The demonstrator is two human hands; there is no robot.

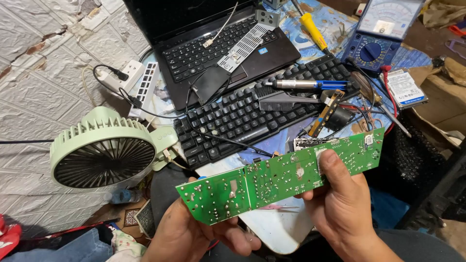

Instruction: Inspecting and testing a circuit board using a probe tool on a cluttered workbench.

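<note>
The cluttered surface (335,19) carries an open black laptop (213,48) and a black keyboard (252,114). A blue multimeter (381,34) and a white power strip (128,77) lie there too.

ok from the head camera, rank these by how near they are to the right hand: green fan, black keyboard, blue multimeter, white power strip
1. black keyboard: just above the right hand, behind the green circuit board that it holds.
2. blue multimeter: top right, at the far edge of the table.
3. green fan and white power strip: both far off to the left; too close to call.

The circuit board (279,177) hides most left hand (194,233) fingers, and its component side, probably facing down, is unseen.
</note>
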